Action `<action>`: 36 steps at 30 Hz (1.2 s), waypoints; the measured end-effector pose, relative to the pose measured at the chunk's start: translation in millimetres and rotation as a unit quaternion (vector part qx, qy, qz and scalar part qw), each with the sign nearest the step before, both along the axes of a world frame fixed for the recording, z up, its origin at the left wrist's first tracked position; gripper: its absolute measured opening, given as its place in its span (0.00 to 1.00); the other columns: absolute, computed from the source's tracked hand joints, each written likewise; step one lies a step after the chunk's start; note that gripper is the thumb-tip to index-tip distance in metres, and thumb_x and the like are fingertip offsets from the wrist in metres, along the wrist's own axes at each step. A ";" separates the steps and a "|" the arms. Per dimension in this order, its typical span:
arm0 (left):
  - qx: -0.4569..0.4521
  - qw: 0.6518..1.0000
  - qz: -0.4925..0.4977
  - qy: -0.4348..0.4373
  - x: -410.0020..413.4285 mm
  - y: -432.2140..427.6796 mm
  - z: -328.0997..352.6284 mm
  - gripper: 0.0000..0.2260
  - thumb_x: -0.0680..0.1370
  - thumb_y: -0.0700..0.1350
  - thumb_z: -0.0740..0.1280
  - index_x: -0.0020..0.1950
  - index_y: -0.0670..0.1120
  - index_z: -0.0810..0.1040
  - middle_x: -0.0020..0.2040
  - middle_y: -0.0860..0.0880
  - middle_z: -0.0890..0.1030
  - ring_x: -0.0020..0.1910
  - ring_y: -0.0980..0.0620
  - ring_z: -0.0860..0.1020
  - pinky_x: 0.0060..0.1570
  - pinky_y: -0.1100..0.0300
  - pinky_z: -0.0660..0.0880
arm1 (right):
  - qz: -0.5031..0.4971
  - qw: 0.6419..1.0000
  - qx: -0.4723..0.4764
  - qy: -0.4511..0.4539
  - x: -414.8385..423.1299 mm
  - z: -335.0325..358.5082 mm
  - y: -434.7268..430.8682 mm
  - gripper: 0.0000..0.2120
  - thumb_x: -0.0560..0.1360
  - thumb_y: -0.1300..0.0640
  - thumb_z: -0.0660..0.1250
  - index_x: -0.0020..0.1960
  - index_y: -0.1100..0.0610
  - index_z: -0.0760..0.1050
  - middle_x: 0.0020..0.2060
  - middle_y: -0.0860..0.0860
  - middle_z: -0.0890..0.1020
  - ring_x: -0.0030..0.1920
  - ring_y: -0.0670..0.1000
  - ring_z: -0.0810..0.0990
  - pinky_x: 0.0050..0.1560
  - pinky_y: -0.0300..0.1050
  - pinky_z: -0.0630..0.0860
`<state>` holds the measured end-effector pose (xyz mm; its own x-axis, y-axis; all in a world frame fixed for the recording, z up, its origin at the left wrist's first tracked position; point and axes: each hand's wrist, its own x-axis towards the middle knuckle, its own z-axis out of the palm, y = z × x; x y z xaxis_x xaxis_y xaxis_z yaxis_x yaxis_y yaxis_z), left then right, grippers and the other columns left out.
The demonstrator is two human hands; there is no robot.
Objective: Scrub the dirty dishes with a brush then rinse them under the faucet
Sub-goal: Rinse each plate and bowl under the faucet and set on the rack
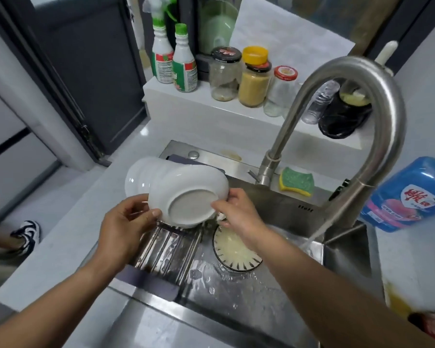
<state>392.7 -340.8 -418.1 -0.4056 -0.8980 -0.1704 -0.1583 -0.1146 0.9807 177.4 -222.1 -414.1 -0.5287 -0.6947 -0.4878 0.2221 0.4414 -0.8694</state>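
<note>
A white dish (190, 197) stands tilted on the drying rack (166, 244), its underside facing me, leaning against other white dishes (138, 177) behind it. My left hand (126, 227) grips its left rim, thumb on the base. My right hand (236, 209) pinches its right rim. Below my right hand a plate with a dark striped rim (236, 252) lies in the sink (249, 305), coated with pale residue. The steel faucet (377, 116) arches over at the right, and water (317, 232) runs from its spout into the basin. No brush is visible.
A green and yellow sponge (296, 184) lies on the sink ledge beside the faucet base. A blue detergent pouch (409, 194) stands at the right. Jars (254, 81) and spray bottles (183, 61) line the back shelf. Someone's shoe (28, 234) shows on the floor at left.
</note>
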 end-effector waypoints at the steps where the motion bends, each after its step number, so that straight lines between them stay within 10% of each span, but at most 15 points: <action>1: -0.005 1.000 0.008 -0.005 4.4 -4.6 -0.7 0.13 0.74 0.33 0.75 0.55 0.47 0.84 0.41 0.48 0.85 0.41 0.51 0.84 0.43 0.60 0.84 | 0.010 1.000 0.006 0.015 5.0 -3.6 -1.2 0.21 0.76 0.53 0.74 0.64 0.51 0.68 0.58 0.50 0.79 0.57 0.50 0.80 0.57 0.52 0.81; 8: -0.009 0.999 0.013 -0.045 38.1 -26.6 -26.2 0.16 0.75 0.36 0.75 0.59 0.51 0.84 0.47 0.46 0.86 0.48 0.44 0.84 0.57 0.46 0.80 | 0.032 0.988 0.058 0.136 46.9 -30.8 -7.0 0.20 0.70 0.42 0.78 0.52 0.50 0.73 0.47 0.47 0.82 0.46 0.48 0.83 0.45 0.45 0.81; 16: -0.005 0.995 -0.050 -0.088 35.2 -29.5 -47.3 0.20 0.74 0.42 0.77 0.64 0.54 0.81 0.52 0.56 0.87 0.52 0.59 0.84 0.56 0.59 0.77 | 0.030 0.960 0.143 0.237 68.8 -62.1 -15.1 0.24 0.65 0.31 0.74 0.48 0.50 0.78 0.48 0.46 0.80 0.46 0.50 0.81 0.49 0.52 0.82; 30: -0.062 0.970 -0.041 -0.233 32.2 -36.3 -64.9 0.13 0.77 0.51 0.74 0.61 0.54 0.81 0.41 0.66 0.79 0.44 0.68 0.77 0.44 0.69 0.70 | 0.118 0.908 0.216 0.339 68.0 -66.5 -18.6 0.28 0.71 0.29 0.68 0.58 0.51 0.79 0.56 0.49 0.71 0.50 0.53 0.79 0.48 0.48 0.78; 36: -0.098 0.955 -0.070 -0.271 32.5 -37.1 -63.5 0.12 0.79 0.52 0.72 0.61 0.54 0.80 0.46 0.59 0.82 0.50 0.53 0.81 0.46 0.58 0.73 | 0.121 0.916 0.190 0.332 69.6 -70.8 -16.9 0.29 0.72 0.31 0.69 0.64 0.49 0.74 0.60 0.48 0.73 0.55 0.54 0.79 0.49 0.48 0.74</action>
<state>425.2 -377.9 -481.6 -0.4234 -0.8779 -0.2236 -0.6494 0.1220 0.7506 247.0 -239.0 -484.9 -0.6491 -0.6778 -0.3452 -0.4444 0.7063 -0.5510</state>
